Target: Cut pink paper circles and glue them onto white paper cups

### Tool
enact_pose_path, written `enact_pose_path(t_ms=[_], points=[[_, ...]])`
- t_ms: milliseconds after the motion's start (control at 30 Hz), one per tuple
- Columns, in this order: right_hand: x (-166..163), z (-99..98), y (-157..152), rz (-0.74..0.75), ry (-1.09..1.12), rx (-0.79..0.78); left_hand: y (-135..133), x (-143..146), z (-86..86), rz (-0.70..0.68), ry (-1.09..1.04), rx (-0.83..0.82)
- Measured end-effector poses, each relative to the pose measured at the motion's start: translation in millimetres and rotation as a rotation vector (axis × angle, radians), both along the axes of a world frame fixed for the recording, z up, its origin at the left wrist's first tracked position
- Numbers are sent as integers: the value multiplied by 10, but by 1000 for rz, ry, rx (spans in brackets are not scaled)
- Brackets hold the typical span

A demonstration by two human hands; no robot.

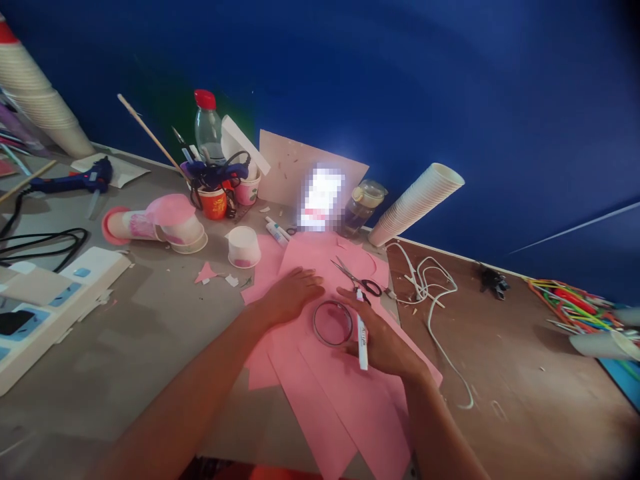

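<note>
My left hand (296, 293) lies flat on a pink paper sheet (320, 393), fingers stretched out together beside a thin grey ring (315, 325). The ring rests on the paper between my two hands. My right hand (385, 343) is curled at the ring's right side, thumb and forefinger reaching towards its edge. A white marker (363, 340) is tucked across the fingers of that hand. Just beyond the fingertips, scissors (356, 275) with dark handles lie partly spread on the paper. Several pink sheets overlap underneath.
A lit phone (321, 198) leans against a board (280, 163). Stacked paper cups (417, 203) tilt on its right, near a white cable (425, 280). To the left stand a white cup (244, 247), a pink paper-cup model (160, 223), a glue gun (83, 179) and a power strip (65, 307).
</note>
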State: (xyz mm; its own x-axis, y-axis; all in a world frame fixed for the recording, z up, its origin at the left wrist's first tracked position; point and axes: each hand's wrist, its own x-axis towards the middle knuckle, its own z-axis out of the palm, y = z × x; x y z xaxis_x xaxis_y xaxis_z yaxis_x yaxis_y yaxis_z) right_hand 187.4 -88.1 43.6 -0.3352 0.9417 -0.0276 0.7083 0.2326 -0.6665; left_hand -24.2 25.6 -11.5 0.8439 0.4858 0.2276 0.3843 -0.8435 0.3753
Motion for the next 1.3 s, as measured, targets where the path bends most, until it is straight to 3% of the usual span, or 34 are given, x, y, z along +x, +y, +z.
enact_pose_path(t_ms=[333,1300], points=[[-116,-118,18,48,-25,-54,1,11,15,-10,-18,-1],[-160,-60,8,34,-41,-96,2,12,-13,-2,-25,17]])
